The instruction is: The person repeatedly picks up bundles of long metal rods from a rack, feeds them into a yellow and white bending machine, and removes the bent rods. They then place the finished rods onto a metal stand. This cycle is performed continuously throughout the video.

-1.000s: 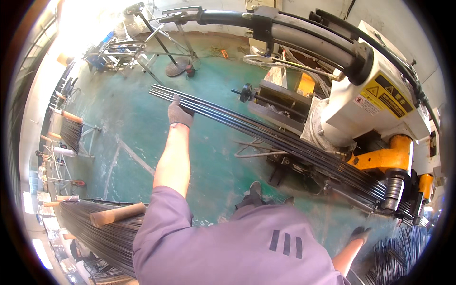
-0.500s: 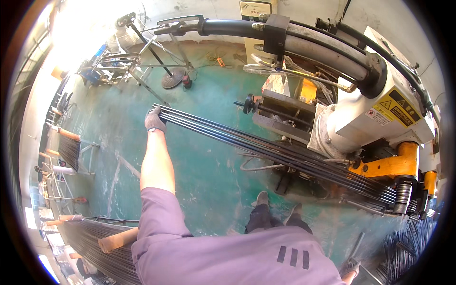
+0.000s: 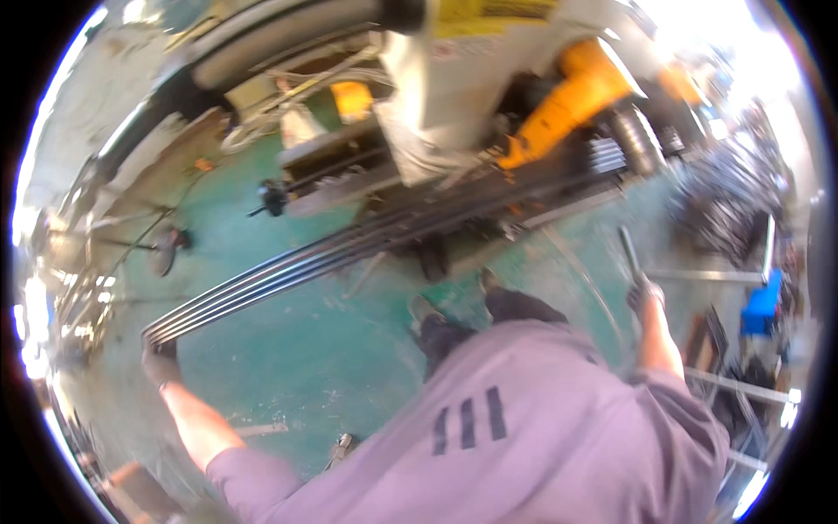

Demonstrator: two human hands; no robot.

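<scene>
My left hand (image 3: 161,361), in a grey glove, is closed around the near ends of a bundle of long dark metal rods (image 3: 262,288). From there the rods slant up to the right, side by side, into a machine (image 3: 410,131) with an orange arm (image 3: 567,100). Off to the right, my gloved right hand (image 3: 644,297) is closed on a short dark bar (image 3: 628,251) that points up and away from the rods. Motion blur hides the bar's finer shape and the right fingers' detail.
Beyond the orange arm lies a heap of thin dark rods (image 3: 733,201). A metal frame (image 3: 711,276) and a blue box (image 3: 762,306) stand at the right. A handwheel (image 3: 272,197) juts from the machine. A round-based stand (image 3: 162,253) is on the green floor at the left.
The view has swung right, so the machine appears further left and higher. My right hand with the bar has come fully into sight. My left hand still grips the rod ends.
</scene>
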